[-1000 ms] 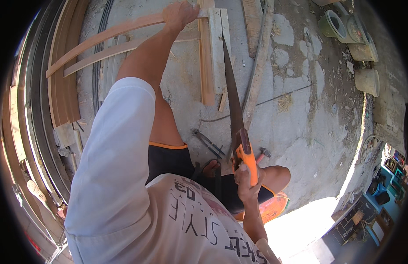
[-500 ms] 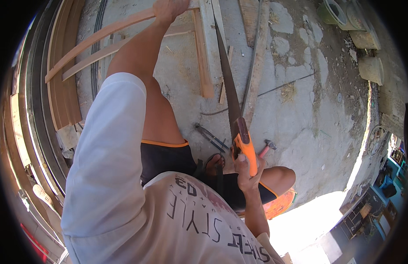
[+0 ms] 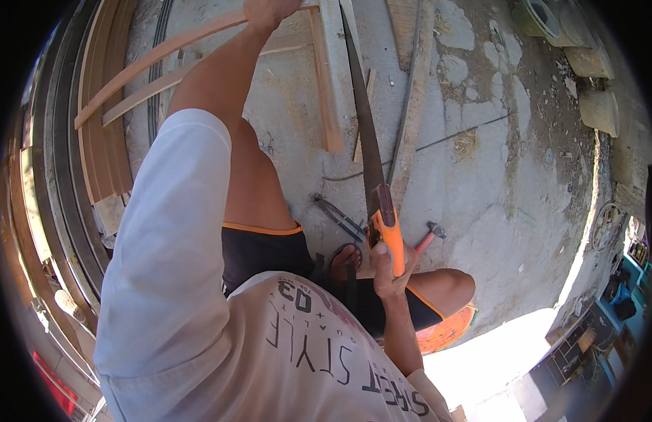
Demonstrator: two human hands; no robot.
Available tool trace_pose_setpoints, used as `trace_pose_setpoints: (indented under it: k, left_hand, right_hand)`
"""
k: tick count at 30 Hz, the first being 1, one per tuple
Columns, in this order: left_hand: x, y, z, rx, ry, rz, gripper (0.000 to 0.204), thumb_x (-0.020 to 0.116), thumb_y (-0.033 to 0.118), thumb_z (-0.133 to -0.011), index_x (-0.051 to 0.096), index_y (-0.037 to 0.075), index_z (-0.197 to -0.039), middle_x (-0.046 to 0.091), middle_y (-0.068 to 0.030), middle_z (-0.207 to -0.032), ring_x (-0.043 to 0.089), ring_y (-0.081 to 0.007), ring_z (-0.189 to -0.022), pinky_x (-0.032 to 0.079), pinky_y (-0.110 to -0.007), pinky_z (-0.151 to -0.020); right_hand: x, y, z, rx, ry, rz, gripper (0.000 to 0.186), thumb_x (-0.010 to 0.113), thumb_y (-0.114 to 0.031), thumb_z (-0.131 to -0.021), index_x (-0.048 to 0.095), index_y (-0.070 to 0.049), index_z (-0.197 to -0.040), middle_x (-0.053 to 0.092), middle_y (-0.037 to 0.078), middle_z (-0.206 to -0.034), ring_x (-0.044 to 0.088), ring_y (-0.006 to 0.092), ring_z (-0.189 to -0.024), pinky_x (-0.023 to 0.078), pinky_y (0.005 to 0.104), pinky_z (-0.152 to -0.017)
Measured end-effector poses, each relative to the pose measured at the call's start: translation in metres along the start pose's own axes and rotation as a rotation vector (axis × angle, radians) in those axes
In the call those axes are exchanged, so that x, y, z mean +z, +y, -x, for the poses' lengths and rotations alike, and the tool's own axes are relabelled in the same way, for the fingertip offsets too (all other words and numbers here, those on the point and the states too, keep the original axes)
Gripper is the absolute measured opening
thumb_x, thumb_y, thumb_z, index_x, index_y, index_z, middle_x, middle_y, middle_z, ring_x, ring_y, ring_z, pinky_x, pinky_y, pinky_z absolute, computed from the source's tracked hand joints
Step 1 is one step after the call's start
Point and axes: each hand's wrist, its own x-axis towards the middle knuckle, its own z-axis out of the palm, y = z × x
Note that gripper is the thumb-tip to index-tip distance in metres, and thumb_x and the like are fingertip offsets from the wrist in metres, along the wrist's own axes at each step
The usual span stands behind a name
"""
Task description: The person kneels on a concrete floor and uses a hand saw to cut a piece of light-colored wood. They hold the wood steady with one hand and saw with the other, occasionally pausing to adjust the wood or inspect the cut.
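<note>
My right hand [image 3: 393, 271] is wrapped round the orange handle of a handsaw [image 3: 368, 133]. Its long dark blade points away from me, the far end running beside a pale wooden board [image 3: 338, 63] near the top edge. My left hand [image 3: 271, 10] is at the top edge, closed over a long reddish wooden strip [image 3: 178, 50]; its fingertips are partly cut off by the frame. A shorter wooden piece [image 3: 327, 105] runs toward me alongside the pale board. Where the saw teeth meet wood is not clear.
Pincers [image 3: 338, 216] lie by my foot, and a red-handled hammer [image 3: 430, 238] lies right of the saw handle. A long weathered plank [image 3: 412, 98] rests on the concrete. Stacked boards [image 3: 100, 141] stand at left, buckets [image 3: 537, 20] at far right. An orange round object [image 3: 449, 330] is under my right leg.
The handsaw and my right hand have shifted slightly forward and left against the floor. My left hand stays on the wooden strip. The whole view has moved a little.
</note>
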Motion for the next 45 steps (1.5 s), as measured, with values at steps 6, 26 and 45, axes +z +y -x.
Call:
trace_pose_setpoints:
  k: [6, 26, 45]
  left_hand:
    - [-0.011, 0.006, -0.007, -0.014, 0.029, 0.003, 0.059, 0.05, 0.055, -0.1, 0.079, 0.004, -0.095, 0.077, -0.0258, -0.102, 0.073, -0.0461, -0.1, 0.056, -0.058, -0.087]
    - [-0.031, 0.014, -0.001, -0.004, -0.067, 0.028, 0.067, 0.045, 0.059, -0.1, 0.081, 0.002, -0.103, 0.077, -0.0282, -0.104, 0.075, -0.0468, -0.098, 0.057, -0.054, -0.086]
    - [-0.036, 0.025, -0.005, -0.008, -0.047, 0.126, 0.053, 0.055, 0.051, -0.097, 0.081, 0.005, -0.096, 0.077, -0.0253, -0.101, 0.074, -0.0462, -0.096, 0.057, -0.058, -0.085]
  right_hand:
    - [-0.021, 0.018, 0.091, -0.097, 0.122, 0.106, 0.047, 0.063, -0.041, -0.099, 0.072, 0.005, -0.096, 0.062, 0.008, -0.065, 0.061, 0.0156, -0.057, 0.046, 0.032, -0.056]
    - [-0.047, -0.086, 0.082, 0.091, 0.025, 0.044, 0.04, 0.067, -0.031, -0.102, 0.069, 0.009, -0.103, 0.057, 0.001, -0.067, 0.048, 0.0078, -0.061, 0.038, 0.0264, -0.058]
    - [-0.047, -0.098, 0.051, 0.04, 0.015, 0.151, 0.049, 0.06, -0.04, -0.105, 0.072, 0.008, -0.106, 0.057, 0.0, -0.063, 0.052, 0.0083, -0.057, 0.038, 0.0264, -0.056]
